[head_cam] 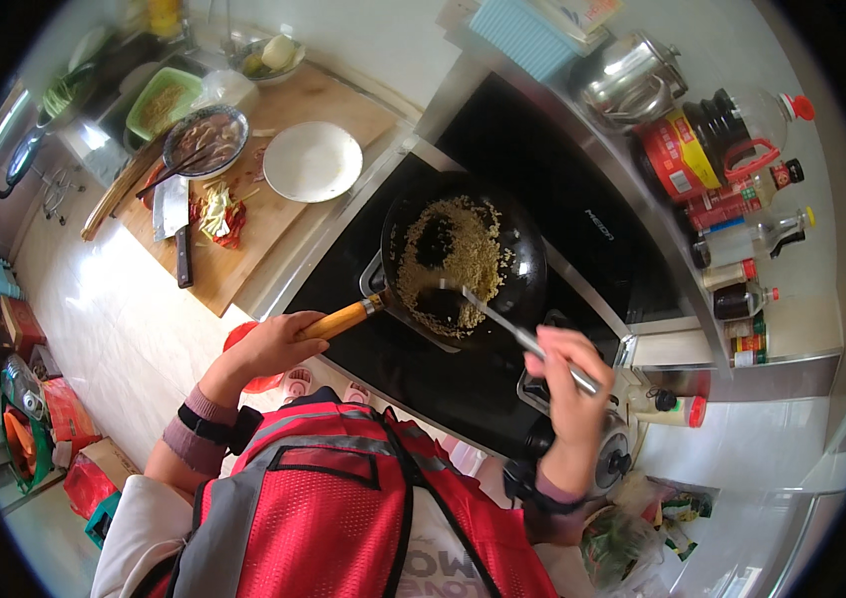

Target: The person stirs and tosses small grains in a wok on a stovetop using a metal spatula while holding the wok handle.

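Note:
My left hand (277, 344) is wrapped round the wooden handle (344, 319) of a dark wok (520, 247) on the cooktop. In my right hand (572, 374) is a metal spatula (501, 320), its blade end down among the food and slightly blurred. Small pale-brown crumbly bits, perhaps minced food or grains (467, 247), cover much of the wok's bottom, with dark bare patches between them. Left of the wok, a white plate (313, 162) holding no food sits on a wooden cutting board (243, 280).
On the board lie a cleaver (172, 213), sliced red and pale vegetables (219, 217) and a patterned bowl of meat (210, 138) with chopsticks across it. Sauce bottles (752, 239) and a metal kettle (628, 78) line the right side. A lidded pot (612, 456) stands near my right forearm.

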A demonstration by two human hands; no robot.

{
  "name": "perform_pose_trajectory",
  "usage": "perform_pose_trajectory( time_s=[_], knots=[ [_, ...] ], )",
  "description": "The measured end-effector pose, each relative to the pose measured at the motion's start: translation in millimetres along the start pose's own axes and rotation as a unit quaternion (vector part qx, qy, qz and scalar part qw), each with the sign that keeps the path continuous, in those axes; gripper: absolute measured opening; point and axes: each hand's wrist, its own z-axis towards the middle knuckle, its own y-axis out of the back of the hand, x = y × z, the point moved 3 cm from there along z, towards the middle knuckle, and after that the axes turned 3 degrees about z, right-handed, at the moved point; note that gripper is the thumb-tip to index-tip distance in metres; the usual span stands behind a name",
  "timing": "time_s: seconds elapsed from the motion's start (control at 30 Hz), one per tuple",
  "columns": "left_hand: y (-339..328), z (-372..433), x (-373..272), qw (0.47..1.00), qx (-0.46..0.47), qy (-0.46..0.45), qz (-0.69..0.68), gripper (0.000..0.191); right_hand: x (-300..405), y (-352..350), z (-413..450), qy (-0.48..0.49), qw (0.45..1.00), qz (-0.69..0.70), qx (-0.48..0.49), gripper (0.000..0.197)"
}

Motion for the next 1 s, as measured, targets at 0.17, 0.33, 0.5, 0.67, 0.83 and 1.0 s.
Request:
perform_pose_trajectory(
  time_s=[0.17,0.33,0.5,0.67,0.83,1.0],
  knots=[
    [1.9,1.1,-5.5,1.0,-0.014,-0.013,-0.006,0.045,-57.2,-25.5,24.9,0.063,0.993,0.041,-0.095,0.014],
    [0.0,0.1,2.0,1.0,-0.018,-0.003,-0.004,0.044,-38.9,-9.5,4.8,0.046,0.999,-0.007,0.011,0.012],
    [0.7,-0.5,2.3,1.0,-0.01,-0.011,-0.004,0.043,22.2,36.4,-18.2,-0.033,0.998,-0.027,0.046,0.011],
    [-0.9,-0.9,5.3,1.0,-0.023,-0.015,-0.004,0.045,-33.9,1.6,17.8,0.032,0.995,-0.023,-0.086,0.011],
    [-0.7,0.4,-1.2,1.0,-0.006,0.0,-0.017,0.044,-60.1,-23.8,25.2,0.12,0.986,-0.104,-0.053,0.011],
    [2.0,-4.4,-3.3,1.0,-0.017,-0.005,-0.009,0.043,5.3,11.0,-2.9,0.003,0.999,0.033,-0.036,0.012]
  ],
)
